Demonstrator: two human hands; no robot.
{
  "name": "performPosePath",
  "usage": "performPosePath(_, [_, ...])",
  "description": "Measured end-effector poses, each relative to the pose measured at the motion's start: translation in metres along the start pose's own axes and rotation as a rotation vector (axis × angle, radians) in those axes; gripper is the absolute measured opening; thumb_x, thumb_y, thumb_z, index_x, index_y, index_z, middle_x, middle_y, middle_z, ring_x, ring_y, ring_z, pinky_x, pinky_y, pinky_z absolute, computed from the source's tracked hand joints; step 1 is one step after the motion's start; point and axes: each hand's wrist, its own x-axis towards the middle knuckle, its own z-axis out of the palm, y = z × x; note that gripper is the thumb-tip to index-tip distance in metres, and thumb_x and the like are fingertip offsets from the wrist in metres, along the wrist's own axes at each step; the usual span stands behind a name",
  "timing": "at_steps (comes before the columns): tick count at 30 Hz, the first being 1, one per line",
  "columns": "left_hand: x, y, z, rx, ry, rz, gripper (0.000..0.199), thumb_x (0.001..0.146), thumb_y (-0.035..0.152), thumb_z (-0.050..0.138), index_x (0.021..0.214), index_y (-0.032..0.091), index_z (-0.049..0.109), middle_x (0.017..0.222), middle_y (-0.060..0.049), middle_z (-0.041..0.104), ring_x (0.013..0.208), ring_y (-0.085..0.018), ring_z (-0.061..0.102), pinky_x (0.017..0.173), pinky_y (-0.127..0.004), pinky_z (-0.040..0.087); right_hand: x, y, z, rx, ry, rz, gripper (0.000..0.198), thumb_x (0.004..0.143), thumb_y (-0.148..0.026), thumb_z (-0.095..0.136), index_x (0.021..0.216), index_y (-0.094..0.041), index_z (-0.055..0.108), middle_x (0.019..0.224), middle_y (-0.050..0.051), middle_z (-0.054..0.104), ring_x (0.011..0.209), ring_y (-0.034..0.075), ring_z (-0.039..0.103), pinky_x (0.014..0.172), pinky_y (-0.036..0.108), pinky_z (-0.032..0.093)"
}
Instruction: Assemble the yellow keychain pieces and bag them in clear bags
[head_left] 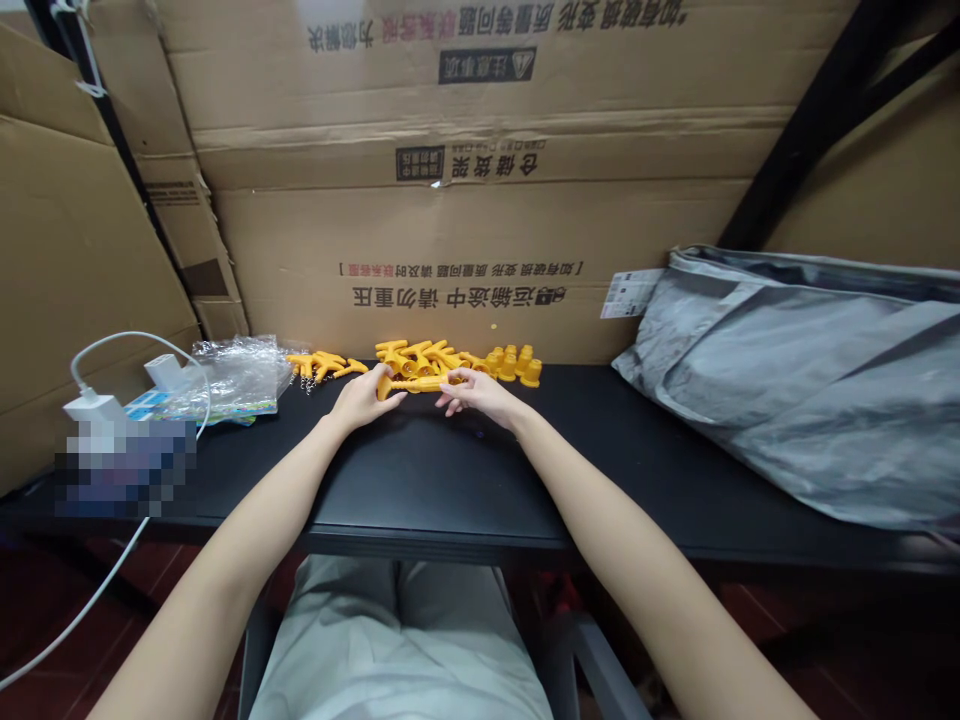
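Both my arms reach out over a black table [450, 480]. My left hand [364, 398] and my right hand [480, 392] together hold one long yellow plastic part [420, 384], each at one end, just above the tabletop. Right behind it lies a heap of yellow plastic parts [420, 357]. A row of small yellow caps [514, 364] stands to the right of the heap. A few more yellow pieces with small chains [322, 364] lie to the left.
Crumpled clear plastic bags [236, 375] lie at the left, beside a white charger with cable [94, 405] and a blurred object. A large grey bag [810, 380] fills the table's right side. Cardboard boxes [465, 200] wall the back and left.
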Motion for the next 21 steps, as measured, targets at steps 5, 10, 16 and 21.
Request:
performPosePath(5, [0.0001, 0.0009, -0.0002, 0.017, 0.018, 0.010, 0.037, 0.078, 0.048, 0.063, 0.103, 0.023, 0.052, 0.084, -0.001, 0.064, 0.071, -0.017, 0.061, 0.066, -0.026, 0.045, 0.0051, 0.0045, 0.0058, -0.040, 0.025, 0.046, 0.044, 0.088, -0.054, 0.054, 0.073, -0.014, 0.059, 0.055, 0.007, 0.067, 0.041, 0.011, 0.059, 0.045, 0.021, 0.045])
performPosePath(10, [0.0005, 0.0020, -0.0004, 0.031, -0.017, -0.009, 0.039, 0.078, 0.050, 0.063, 0.104, 0.023, 0.051, 0.082, -0.001, 0.063, 0.071, -0.017, 0.061, 0.065, -0.026, 0.044, 0.0046, 0.0042, 0.0045, -0.051, -0.001, 0.108, 0.051, 0.088, -0.061, 0.047, 0.073, -0.014, 0.061, 0.056, 0.008, 0.068, 0.039, 0.011, 0.058, 0.037, 0.019, 0.041])
performPosePath(16, [0.0001, 0.0033, -0.0018, 0.033, -0.037, -0.043, 0.040, 0.077, 0.050, 0.063, 0.104, 0.023, 0.051, 0.082, -0.001, 0.064, 0.071, -0.018, 0.061, 0.064, -0.027, 0.043, -0.0007, 0.0014, -0.0001, 0.068, -0.077, 0.027, 0.042, 0.082, -0.026, 0.071, 0.118, -0.014, 0.055, 0.079, 0.006, 0.074, 0.055, 0.012, 0.066, 0.048, 0.021, 0.051])
performPosePath(21, [-0.0003, 0.0047, -0.0033, 0.025, -0.025, -0.036, 0.041, 0.077, 0.049, 0.064, 0.104, 0.022, 0.051, 0.080, -0.001, 0.063, 0.070, -0.018, 0.061, 0.064, -0.026, 0.043, -0.0005, 0.0010, 0.0027, 0.038, -0.054, 0.015, 0.028, 0.086, -0.029, 0.065, 0.106, -0.011, 0.058, 0.069, 0.006, 0.072, 0.049, 0.010, 0.062, 0.050, 0.020, 0.049])
